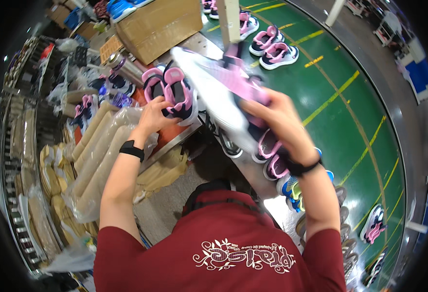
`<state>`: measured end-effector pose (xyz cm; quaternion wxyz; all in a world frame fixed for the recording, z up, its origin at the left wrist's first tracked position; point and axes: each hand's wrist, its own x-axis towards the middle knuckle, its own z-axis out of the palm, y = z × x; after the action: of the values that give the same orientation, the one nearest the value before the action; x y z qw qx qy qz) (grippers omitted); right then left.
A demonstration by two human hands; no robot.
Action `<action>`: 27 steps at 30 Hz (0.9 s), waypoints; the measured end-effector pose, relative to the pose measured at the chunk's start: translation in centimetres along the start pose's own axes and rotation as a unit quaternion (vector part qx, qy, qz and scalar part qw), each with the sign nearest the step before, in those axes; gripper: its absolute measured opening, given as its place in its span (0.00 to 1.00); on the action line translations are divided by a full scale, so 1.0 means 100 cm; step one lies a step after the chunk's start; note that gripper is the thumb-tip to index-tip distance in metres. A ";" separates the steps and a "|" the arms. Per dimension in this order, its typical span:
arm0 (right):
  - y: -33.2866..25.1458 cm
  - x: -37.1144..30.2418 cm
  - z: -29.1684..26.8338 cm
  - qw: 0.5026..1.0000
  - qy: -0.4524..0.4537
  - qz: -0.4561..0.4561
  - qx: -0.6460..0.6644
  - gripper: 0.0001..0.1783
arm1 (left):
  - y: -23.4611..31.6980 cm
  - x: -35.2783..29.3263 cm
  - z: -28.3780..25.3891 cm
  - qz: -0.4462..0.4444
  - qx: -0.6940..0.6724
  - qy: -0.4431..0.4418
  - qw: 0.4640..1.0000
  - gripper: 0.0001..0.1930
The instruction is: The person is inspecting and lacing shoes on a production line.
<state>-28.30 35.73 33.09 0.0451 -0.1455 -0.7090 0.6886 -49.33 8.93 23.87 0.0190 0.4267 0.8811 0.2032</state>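
My right hand point(277, 117) grips a pink, navy and white sneaker point(228, 80), held tilted in the air with its white sole to the left. Motion smears it, so I cannot tell whether a second shoe is behind it. On the orange tabletop point(169, 135) stands a pair of navy sneakers with pink lining point(176, 90). My left hand point(154, 116) is closed on the near end of this pair, fingers bent over the shoes. Below my right hand, more pink-lined sneakers point(276, 166) sit on a narrow ledge.
A cardboard box point(158, 29) and a steel flask point(126, 68) are behind the tabletop. Plastic-wrapped beige rolls point(102, 155) lie to the left. Finished-looking sneakers point(278, 54) rest along the green surface point(330, 82) with yellow lines. A post point(230, 22) rises at the far side.
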 end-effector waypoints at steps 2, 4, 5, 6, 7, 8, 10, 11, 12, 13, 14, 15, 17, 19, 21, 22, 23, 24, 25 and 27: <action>0.038 0.068 0.040 0.997 0.024 -0.062 0.027 0.19 | -0.017 0.008 0.020 0.013 0.038 -0.018 0.999 0.21; 0.051 0.105 0.076 0.979 0.128 -0.130 -0.086 0.21 | -0.040 0.008 0.039 0.001 0.052 -0.073 0.996 0.24; 0.086 0.137 0.081 0.978 0.137 -0.139 -0.071 0.16 | -0.032 0.018 0.048 -0.012 0.130 -0.124 0.984 0.26; 0.100 0.149 0.100 0.943 0.203 -0.209 -0.158 0.11 | -0.056 0.005 0.057 -0.026 0.115 -0.140 0.983 0.27; 0.128 0.176 0.118 0.873 0.171 -0.226 -0.397 0.09 | -0.091 -0.006 0.065 0.059 0.125 -0.110 0.984 0.28; 0.140 0.174 0.136 0.895 0.209 -0.078 -0.386 0.07 | -0.081 -0.010 0.064 -0.021 0.088 -0.154 0.984 0.27; 0.153 0.175 0.146 0.904 0.127 -0.052 -0.404 0.14 | -0.083 -0.020 0.054 -0.035 0.109 -0.127 0.985 0.26; 0.151 0.177 0.138 0.891 0.080 0.000 -0.447 0.17 | -0.057 -0.014 0.047 -0.004 0.080 -0.083 0.993 0.22; 0.151 0.169 0.141 0.861 0.228 -0.032 -0.454 0.16 | -0.067 -0.012 0.046 0.043 0.050 -0.006 0.998 0.19; 0.150 0.156 0.133 0.825 0.357 -0.157 -0.408 0.15 | -0.054 -0.006 0.041 0.049 0.033 0.042 0.997 0.17; 0.148 0.142 0.116 0.800 0.387 -0.230 -0.396 0.15 | -0.019 0.000 0.035 0.039 0.007 0.076 0.996 0.16; 0.143 0.126 0.103 0.770 0.409 -0.306 -0.382 0.14 | 0.015 0.002 0.033 0.023 -0.018 0.113 0.993 0.15; 0.125 0.074 0.060 0.868 0.316 -0.293 -0.248 0.13 | 0.056 0.011 0.043 0.066 -0.109 0.129 0.983 0.14; 0.110 0.001 0.001 0.893 0.291 -0.223 -0.261 0.13 | 0.118 0.015 0.055 0.160 -0.041 0.088 0.982 0.15; 0.121 -0.063 -0.051 0.851 0.402 -0.210 -0.264 0.15 | 0.178 0.014 0.079 0.232 -0.124 0.042 0.964 0.14; 0.136 -0.099 -0.082 0.802 0.445 -0.230 -0.326 0.13 | 0.205 0.012 0.092 0.281 -0.149 0.002 0.948 0.14; 0.144 -0.140 -0.110 0.796 0.493 -0.191 -0.294 0.12 | 0.228 0.009 0.102 0.326 -0.171 -0.036 0.929 0.14; 0.147 -0.185 -0.138 0.783 0.527 -0.147 -0.296 0.11 | 0.254 0.004 0.113 0.338 -0.190 -0.068 0.919 0.14; 0.161 -0.231 -0.164 0.746 0.580 -0.122 -0.304 0.11 | 0.278 -0.002 0.126 0.351 -0.208 -0.102 0.907 0.15; 0.171 -0.317 -0.207 0.697 0.632 0.071 -0.330 0.11 | 0.309 -0.010 0.153 0.383 -0.234 -0.169 0.877 0.17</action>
<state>9.91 47.30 21.45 0.3822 -0.6021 -0.6831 0.1572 -22.55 30.54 21.26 0.1879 0.7417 0.5587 0.3199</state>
